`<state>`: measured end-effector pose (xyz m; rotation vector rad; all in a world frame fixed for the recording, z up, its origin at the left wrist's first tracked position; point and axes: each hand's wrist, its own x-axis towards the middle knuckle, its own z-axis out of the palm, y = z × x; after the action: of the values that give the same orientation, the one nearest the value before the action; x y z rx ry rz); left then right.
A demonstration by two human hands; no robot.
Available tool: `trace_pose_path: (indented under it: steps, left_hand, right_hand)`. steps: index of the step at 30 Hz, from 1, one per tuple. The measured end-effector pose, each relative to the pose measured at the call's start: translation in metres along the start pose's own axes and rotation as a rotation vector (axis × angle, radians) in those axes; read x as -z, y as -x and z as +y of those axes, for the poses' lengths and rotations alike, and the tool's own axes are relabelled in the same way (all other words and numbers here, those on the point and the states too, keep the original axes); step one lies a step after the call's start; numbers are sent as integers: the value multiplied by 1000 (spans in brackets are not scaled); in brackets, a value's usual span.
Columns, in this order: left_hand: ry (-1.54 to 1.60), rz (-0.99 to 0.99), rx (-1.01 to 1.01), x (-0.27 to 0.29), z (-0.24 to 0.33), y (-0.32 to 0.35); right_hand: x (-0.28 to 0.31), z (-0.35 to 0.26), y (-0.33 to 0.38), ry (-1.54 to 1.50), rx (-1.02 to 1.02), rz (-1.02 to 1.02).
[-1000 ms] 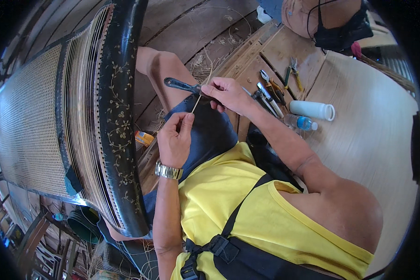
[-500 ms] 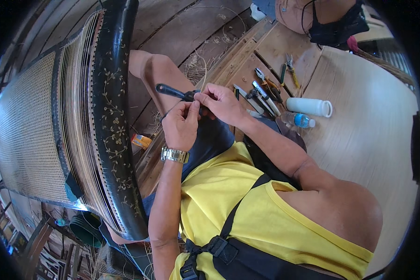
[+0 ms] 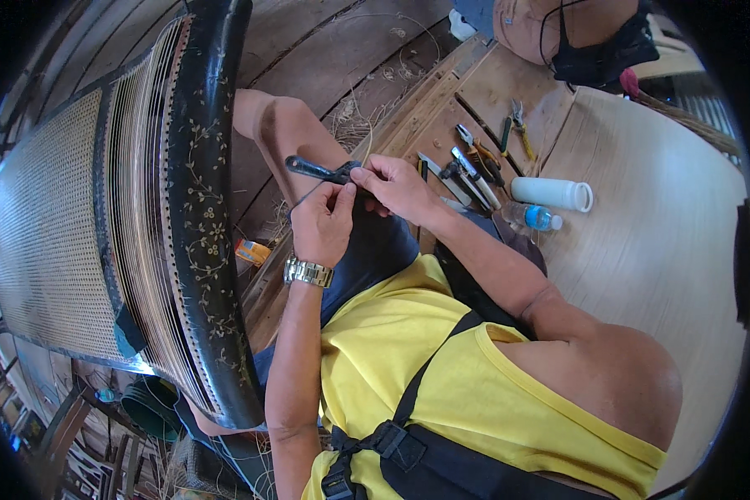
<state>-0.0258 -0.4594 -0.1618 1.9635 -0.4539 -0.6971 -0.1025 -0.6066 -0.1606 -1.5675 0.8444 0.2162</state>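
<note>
A black tool with a flat, rounded handle (image 3: 308,168) sits over my lap, its working end hidden by my fingers; its exact kind does not show. My right hand (image 3: 396,187) is closed around that end. Close below, my left hand (image 3: 323,223) pinches thumb against fingers, and what it grips is too small to make out. A thin pale cane strand (image 3: 368,137) rises beside my right fingers. To the left stands a black chair frame (image 3: 204,208) painted with gold flowers, with woven cane (image 3: 54,225) and a band of parallel strands (image 3: 142,192).
On the wooden bench (image 3: 508,100) to the right lie pliers (image 3: 477,150), a knife (image 3: 442,177) and other hand tools. A pale green tumbler (image 3: 552,193) and a small water bottle (image 3: 533,217) lie beside them. Another person's leg (image 3: 521,33) shows at the top. Cane scraps litter the plank floor.
The black tool has shifted slightly right and down, with my right hand following a little. My left hand and wrist have moved slightly; both hands stay closed.
</note>
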Motion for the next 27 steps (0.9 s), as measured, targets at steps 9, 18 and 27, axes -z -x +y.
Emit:
trace_pose_path:
  steps: [9, 18, 27]
  left_hand:
    - [18, 8, -5, -8, -5, 0]
    - [-11, 11, 114, -9, 3, -4]
    - [24, 18, 68, -11, 0, -3]
  right_hand:
    - [0, 8, -5, -115, -8, -19]
    - [8, 22, -7, -117, 80, -114]
    - [3, 24, -13, -277, -39, -62]
